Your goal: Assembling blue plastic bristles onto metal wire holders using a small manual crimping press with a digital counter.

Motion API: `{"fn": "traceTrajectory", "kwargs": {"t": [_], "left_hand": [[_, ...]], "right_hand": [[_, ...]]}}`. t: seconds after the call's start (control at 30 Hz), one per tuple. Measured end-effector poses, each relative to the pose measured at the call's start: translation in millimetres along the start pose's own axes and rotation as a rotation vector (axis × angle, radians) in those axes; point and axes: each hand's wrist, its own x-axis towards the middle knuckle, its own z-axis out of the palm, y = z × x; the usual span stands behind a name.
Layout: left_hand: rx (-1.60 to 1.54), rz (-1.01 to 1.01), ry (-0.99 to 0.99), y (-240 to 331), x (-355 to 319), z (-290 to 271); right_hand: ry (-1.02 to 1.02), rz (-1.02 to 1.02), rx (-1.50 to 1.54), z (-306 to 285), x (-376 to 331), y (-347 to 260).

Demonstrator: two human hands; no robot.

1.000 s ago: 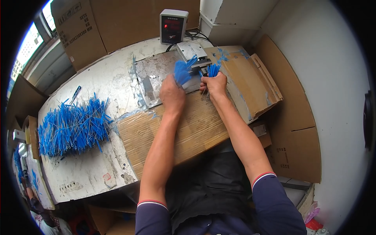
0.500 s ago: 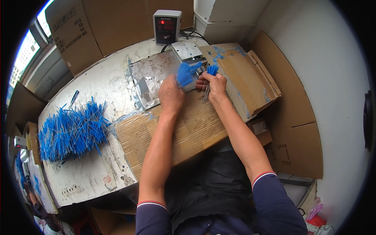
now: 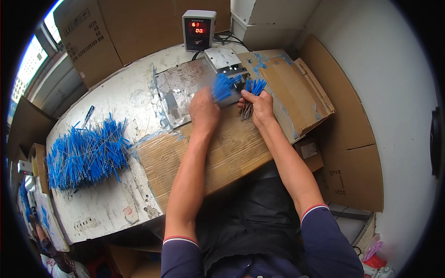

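Observation:
My left hand [image 3: 204, 109] is closed around a bunch of thin wire pieces with blue ends [image 3: 221, 88], somewhat blurred. Close to its right, my right hand [image 3: 259, 106] grips another bunch of the same pieces [image 3: 255, 86]. There the blue ends point up and the bare wires hang below the fingers. Between the two bunches, a small dark block on the metal machine [image 3: 222, 59] shows in part. At the left of the worktable lies a big heap of the same blue-ended wires [image 3: 88, 153], some with small loops at their bare ends.
Behind the machine stands a white box with a red lit display [image 3: 199, 30], its cables trailing right. Flattened cardboard [image 3: 204, 167] covers the table's front edge. A cardboard box [image 3: 292, 92] sits at the right, and a pen-like tool [image 3: 88, 116] lies behind the heap.
My right hand has shifted slightly right, away from the machine's dark block, and its bunch has fanned out. The left hand has barely moved. More digits are lit on the display.

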Motion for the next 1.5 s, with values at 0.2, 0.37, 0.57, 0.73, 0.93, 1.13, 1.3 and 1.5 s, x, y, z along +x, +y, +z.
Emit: {"fn": "traceTrajectory", "kwargs": {"t": [0.2,0.37,0.57,0.73,0.93,1.13,1.3,1.5], "left_hand": [[-0.016,0.097,0.082,0.9,-2.9,0.5],[0.070,0.126,0.041,-3.7,-2.5,5.2],[0.089,0.016,0.082,-5.0,-2.6,5.2],[-0.057,-0.064,0.244,-7.9,-1.2,3.5],[-0.045,-0.060,0.226,-9.2,-2.9,4.4],[-0.069,-0.056,0.221,-8.9,-4.6,2.7],[-0.090,-0.016,0.219,-0.2,-1.3,10.4],[-0.035,0.103,0.135,-9.2,7.9,4.2]], "right_hand": [[-0.017,0.039,0.004,-0.2,-6.7,-6.0],[-0.060,0.037,0.030,-3.6,-8.5,-5.8],[-0.023,-0.007,-0.129,1.3,-6.0,-2.2],[0.009,-0.013,-0.316,19.1,5.0,-5.5],[0.063,-0.047,-0.429,27.3,19.6,-1.8],[0.129,-0.028,-0.501,39.3,16.4,-6.3],[0.134,-0.031,-0.482,33.1,19.5,-12.2],[0.045,-0.021,-0.284,41.0,28.6,-3.9]]}}
